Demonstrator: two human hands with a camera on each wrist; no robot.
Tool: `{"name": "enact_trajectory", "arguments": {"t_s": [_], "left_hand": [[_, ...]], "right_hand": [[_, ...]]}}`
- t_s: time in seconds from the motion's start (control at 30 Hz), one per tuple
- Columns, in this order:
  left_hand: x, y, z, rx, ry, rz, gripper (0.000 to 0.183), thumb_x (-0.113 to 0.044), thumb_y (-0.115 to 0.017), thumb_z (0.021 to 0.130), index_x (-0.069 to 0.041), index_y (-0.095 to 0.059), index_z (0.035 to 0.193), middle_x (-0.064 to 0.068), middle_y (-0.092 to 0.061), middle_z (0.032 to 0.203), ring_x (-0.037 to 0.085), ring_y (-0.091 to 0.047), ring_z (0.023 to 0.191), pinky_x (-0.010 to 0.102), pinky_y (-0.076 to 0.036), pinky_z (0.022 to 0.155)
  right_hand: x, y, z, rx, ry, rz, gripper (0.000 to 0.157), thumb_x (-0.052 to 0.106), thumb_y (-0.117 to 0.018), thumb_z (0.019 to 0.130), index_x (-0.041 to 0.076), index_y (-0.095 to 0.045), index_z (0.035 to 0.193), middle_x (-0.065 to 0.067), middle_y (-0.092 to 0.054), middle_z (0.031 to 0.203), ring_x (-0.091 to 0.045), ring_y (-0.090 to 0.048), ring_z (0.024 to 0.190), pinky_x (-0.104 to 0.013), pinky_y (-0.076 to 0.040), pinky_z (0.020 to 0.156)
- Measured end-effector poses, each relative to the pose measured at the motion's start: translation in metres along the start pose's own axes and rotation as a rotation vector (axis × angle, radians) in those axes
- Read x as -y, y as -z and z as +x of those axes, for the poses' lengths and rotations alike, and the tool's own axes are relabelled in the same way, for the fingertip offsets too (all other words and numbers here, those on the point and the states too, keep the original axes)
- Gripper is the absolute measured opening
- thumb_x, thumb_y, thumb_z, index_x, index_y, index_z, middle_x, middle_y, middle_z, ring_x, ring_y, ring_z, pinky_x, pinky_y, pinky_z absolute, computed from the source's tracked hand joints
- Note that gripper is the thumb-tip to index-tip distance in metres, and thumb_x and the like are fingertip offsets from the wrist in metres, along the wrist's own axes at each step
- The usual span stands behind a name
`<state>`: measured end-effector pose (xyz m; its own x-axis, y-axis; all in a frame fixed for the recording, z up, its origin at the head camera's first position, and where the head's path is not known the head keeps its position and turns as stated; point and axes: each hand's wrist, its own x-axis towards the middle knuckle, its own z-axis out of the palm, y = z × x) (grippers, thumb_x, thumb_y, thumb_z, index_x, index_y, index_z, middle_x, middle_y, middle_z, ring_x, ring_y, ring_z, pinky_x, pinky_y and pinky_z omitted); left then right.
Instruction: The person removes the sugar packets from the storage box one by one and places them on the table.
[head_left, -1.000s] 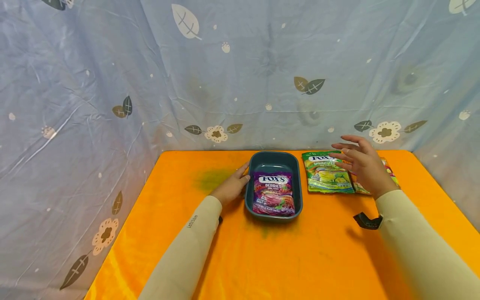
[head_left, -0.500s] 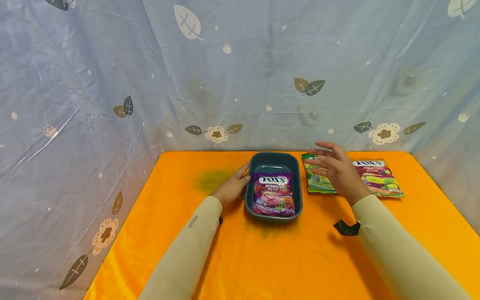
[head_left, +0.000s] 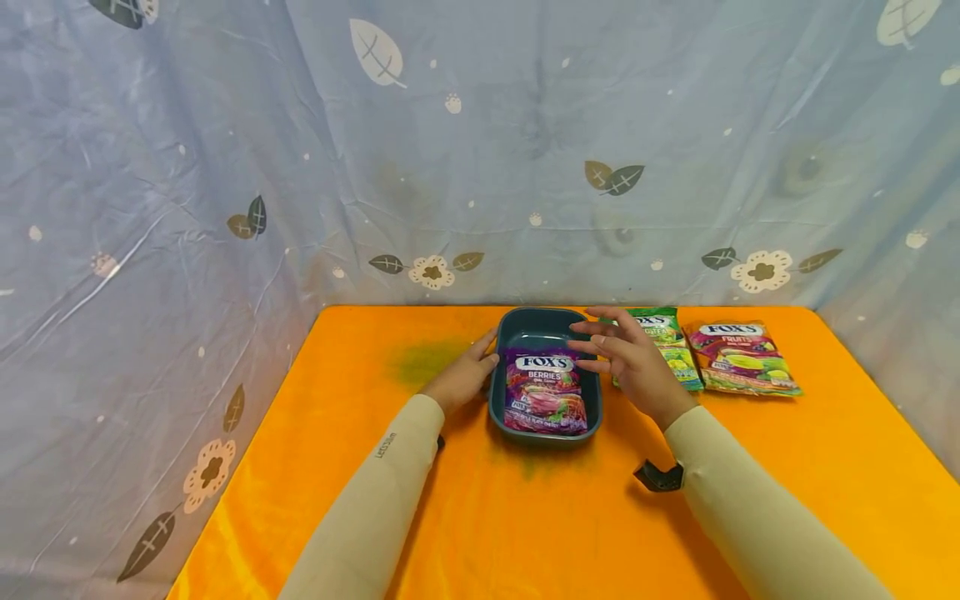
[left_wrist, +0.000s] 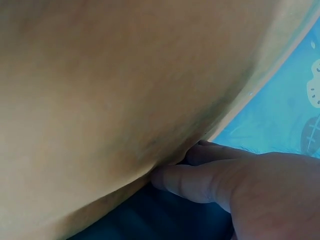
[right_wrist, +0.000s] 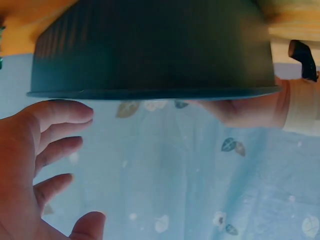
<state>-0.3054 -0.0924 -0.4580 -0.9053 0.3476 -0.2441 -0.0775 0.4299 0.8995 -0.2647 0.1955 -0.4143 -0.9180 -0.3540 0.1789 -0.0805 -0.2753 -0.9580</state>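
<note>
A dark blue-green plastic tub (head_left: 537, 327) stands on the table with a purple pack of Fox's Berries candy (head_left: 544, 400) lying face up inside. My left hand (head_left: 462, 377) rests against the tub's left side, its fingers fairly straight along the rim. The left wrist view shows those fingertips (left_wrist: 172, 180) touching the edge close up. Over the tub's right rim hovers my right hand (head_left: 628, 357), fingers spread and holding nothing. In the right wrist view its fingers (right_wrist: 57, 150) are apart from one another near the tub rim.
Right of the tub lie a green Fox's Spring Tea pack (head_left: 678, 362), partly hidden by my right hand, and a red-orange Fox's Fruits pack (head_left: 742, 358). An orange cloth covers the table (head_left: 540, 533). A patterned blue-grey curtain (head_left: 480, 150) hangs behind it and along both sides.
My right hand has moved left from above the candy packs to the tub's right rim, uncovering the Fruits pack. The left hand stays against the tub.
</note>
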Motion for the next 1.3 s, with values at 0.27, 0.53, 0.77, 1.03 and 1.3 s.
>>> {"name": "enact_trajectory", "arguments": {"t_s": [0.27, 0.53, 0.77, 1.03, 1.3], "left_hand": [[-0.002, 0.001, -0.001, -0.022, -0.006, 0.064, 0.053, -0.04, -0.04, 0.102, -0.044, -0.019, 0.151, -0.005, -0.021, 0.156, 0.024, -0.016, 0.142, 0.055, -0.012, 0.11], [0.001, 0.0, 0.002, -0.013, 0.034, 0.016, 0.051, -0.04, -0.04, 0.102, -0.052, -0.02, 0.148, -0.005, -0.018, 0.157, 0.025, -0.014, 0.142, 0.056, -0.018, 0.108], [0.0, -0.001, 0.002, 0.003, 0.028, -0.018, 0.052, -0.038, -0.041, 0.103, -0.05, -0.02, 0.149, -0.003, -0.017, 0.157, 0.027, -0.02, 0.14, 0.054, -0.028, 0.105], [-0.001, -0.003, 0.002, -0.009, 0.012, 0.03, 0.052, -0.038, -0.041, 0.102, -0.047, -0.021, 0.15, -0.004, -0.021, 0.156, 0.025, -0.021, 0.14, 0.055, -0.02, 0.108], [-0.005, -0.002, 0.001, -0.004, 0.004, 0.016, 0.053, -0.036, -0.04, 0.103, -0.045, -0.019, 0.151, -0.004, -0.016, 0.157, 0.023, -0.012, 0.142, 0.054, -0.013, 0.11]], "right_hand": [[-0.008, -0.019, 0.003, -0.037, -0.032, -0.037, 0.044, 0.012, -0.044, 0.101, 0.005, -0.032, 0.143, -0.027, -0.033, 0.142, -0.038, -0.041, 0.127, -0.062, -0.032, 0.098], [-0.017, -0.038, 0.003, -0.117, -0.078, -0.245, 0.047, 0.024, -0.053, 0.099, 0.014, -0.037, 0.142, -0.015, -0.034, 0.144, -0.037, -0.035, 0.13, -0.06, -0.03, 0.102], [-0.026, -0.057, 0.009, -0.31, -0.115, -0.552, 0.053, 0.03, -0.061, 0.093, 0.018, -0.039, 0.14, -0.011, -0.034, 0.144, -0.036, -0.03, 0.133, -0.054, -0.028, 0.106], [-0.038, -0.067, 0.017, -0.394, -0.332, -0.758, 0.067, 0.036, -0.066, 0.087, 0.015, -0.034, 0.142, -0.018, -0.022, 0.145, -0.036, -0.033, 0.124, -0.056, -0.035, 0.1], [-0.041, -0.064, 0.022, -0.402, -0.349, -0.751, 0.065, 0.036, -0.068, 0.086, 0.01, -0.039, 0.137, -0.019, -0.025, 0.145, -0.035, -0.033, 0.123, -0.055, -0.036, 0.1]]}}
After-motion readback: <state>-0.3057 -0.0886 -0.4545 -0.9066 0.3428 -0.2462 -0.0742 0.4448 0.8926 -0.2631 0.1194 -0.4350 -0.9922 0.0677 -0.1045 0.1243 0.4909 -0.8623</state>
